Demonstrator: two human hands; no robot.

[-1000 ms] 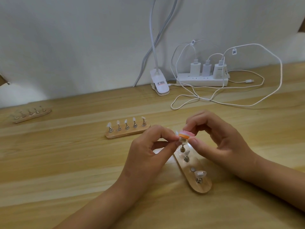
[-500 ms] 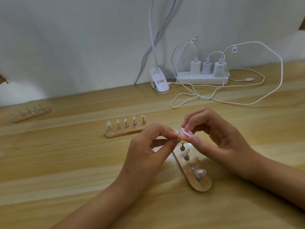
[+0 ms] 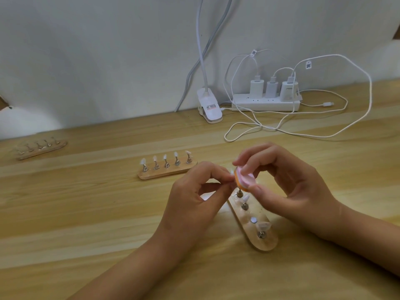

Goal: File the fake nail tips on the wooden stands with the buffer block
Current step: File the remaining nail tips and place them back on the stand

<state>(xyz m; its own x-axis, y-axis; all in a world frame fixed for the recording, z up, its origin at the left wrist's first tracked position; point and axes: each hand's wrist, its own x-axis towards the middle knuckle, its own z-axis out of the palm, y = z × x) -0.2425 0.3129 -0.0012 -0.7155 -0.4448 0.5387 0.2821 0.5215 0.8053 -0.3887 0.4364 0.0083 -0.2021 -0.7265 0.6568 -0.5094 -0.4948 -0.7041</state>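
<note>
The small pink and orange buffer block is pinched by the thumb and fingers of the right hand. It is tilted on the far nail tip of the near light wooden stand, which is laid from 11 to 5 o'clock. That tip, mostly hidden, is pinched from 9 o'clock by the left hand.

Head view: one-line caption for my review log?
Right hand holds the pink-and-orange buffer block against a nail tip pinched by the left hand, over the nearest wooden stand.
</note>
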